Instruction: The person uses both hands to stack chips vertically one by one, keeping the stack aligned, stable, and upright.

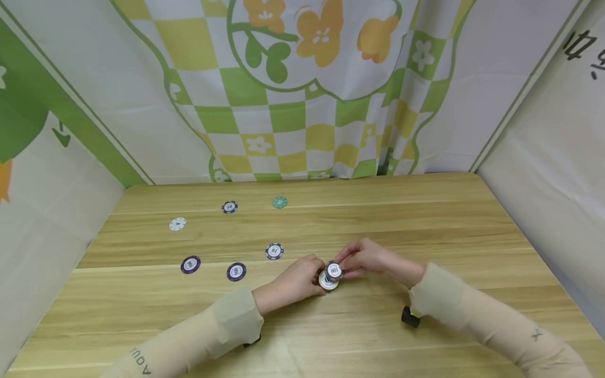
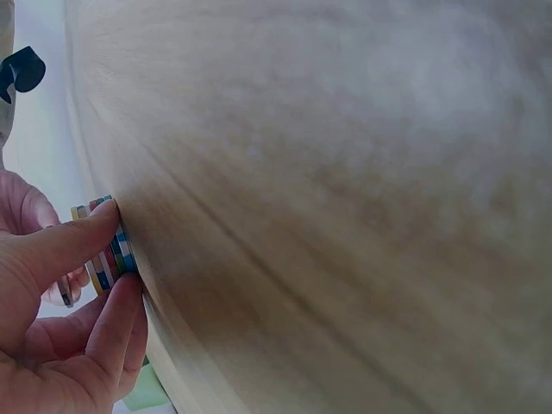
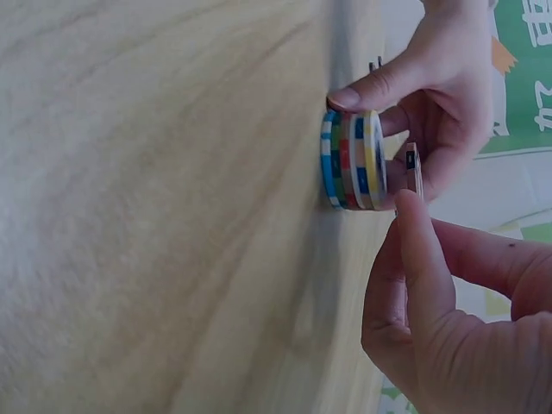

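A short stack of poker chips with a yellow-edged chip on top stands on the wooden table. My left hand grips the stack from its left side, thumb and fingers round the rim. Striped edges in several colours show on the stack in the right wrist view. Between thumb and fingers my right hand pinches a poker chip marked 100. In the right wrist view that chip is held just above the stack, with a small gap between them.
Loose chips lie left of the hands: a white one, a green one, two marked 10 and two dark purple ones. A patterned cloth hangs along the table's back edge.
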A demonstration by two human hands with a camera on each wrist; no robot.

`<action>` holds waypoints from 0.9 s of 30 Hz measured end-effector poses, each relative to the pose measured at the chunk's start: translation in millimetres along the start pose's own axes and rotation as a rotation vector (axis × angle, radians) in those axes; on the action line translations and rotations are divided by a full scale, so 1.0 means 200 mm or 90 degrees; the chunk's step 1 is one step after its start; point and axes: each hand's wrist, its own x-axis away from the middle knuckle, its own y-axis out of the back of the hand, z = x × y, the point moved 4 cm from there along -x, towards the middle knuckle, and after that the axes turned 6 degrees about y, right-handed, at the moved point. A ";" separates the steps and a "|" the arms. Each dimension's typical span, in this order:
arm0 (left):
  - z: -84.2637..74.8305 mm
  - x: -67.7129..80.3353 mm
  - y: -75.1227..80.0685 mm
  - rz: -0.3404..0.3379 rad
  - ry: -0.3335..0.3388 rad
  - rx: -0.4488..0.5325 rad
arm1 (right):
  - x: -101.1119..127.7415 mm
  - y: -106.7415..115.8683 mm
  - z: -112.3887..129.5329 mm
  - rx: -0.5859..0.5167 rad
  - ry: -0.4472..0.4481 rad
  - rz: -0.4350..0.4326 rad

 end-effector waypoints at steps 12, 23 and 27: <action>-0.01 0.00 0.01 0.000 0.001 0.005 | -0.02 -0.04 -0.04 0.005 0.000 -0.003; -0.01 0.00 0.01 0.011 0.006 0.006 | -0.01 -0.07 -0.04 0.019 0.002 -0.002; -0.01 0.01 0.01 0.017 0.012 0.007 | -0.01 -0.08 -0.04 0.025 0.006 0.000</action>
